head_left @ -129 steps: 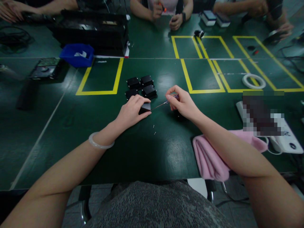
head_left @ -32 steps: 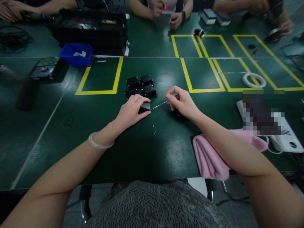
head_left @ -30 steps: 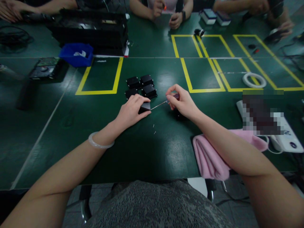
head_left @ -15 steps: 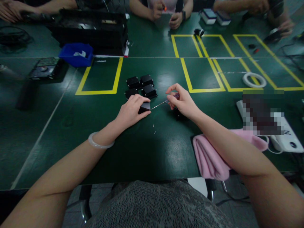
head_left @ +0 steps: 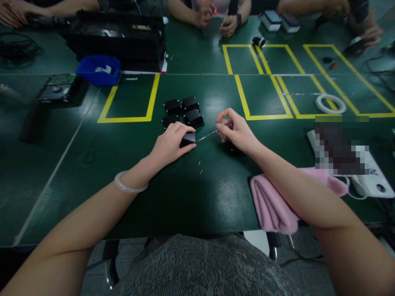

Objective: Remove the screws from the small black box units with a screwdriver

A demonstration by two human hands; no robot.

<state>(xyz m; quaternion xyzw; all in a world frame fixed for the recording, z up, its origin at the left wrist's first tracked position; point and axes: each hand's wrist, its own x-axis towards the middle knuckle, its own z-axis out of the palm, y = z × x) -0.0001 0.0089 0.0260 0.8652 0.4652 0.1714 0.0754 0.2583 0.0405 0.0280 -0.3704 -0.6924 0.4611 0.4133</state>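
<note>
Closest to me, the folded pink cloth [head_left: 271,205] lies on the green table [head_left: 173,209] under my right forearm, and a little farther in two tiny screws [head_left: 201,172] lie loose; a careless brush of my wrist could, I judge, send them rolling off. Just beyond, the black box [head_left: 190,137] is in my left hand [head_left: 170,143]; should my grip slacken or the screwdriver [head_left: 206,135] push off its line, the tip could skid and scratch the casing or jab my thumb, which is right beside it. My left forearm reaches in from the lower left, thumb on the near side and fingers over the far side, pinching the box between them. My right hand [head_left: 236,130] is turned inward, thumb and fingertips pinching the handle, the shaft slanting down to the box's corner; I cannot see whether the tip is seated. Farther off, four more black boxes [head_left: 193,118] sit clustered, then a blue bin [head_left: 98,72].
</note>
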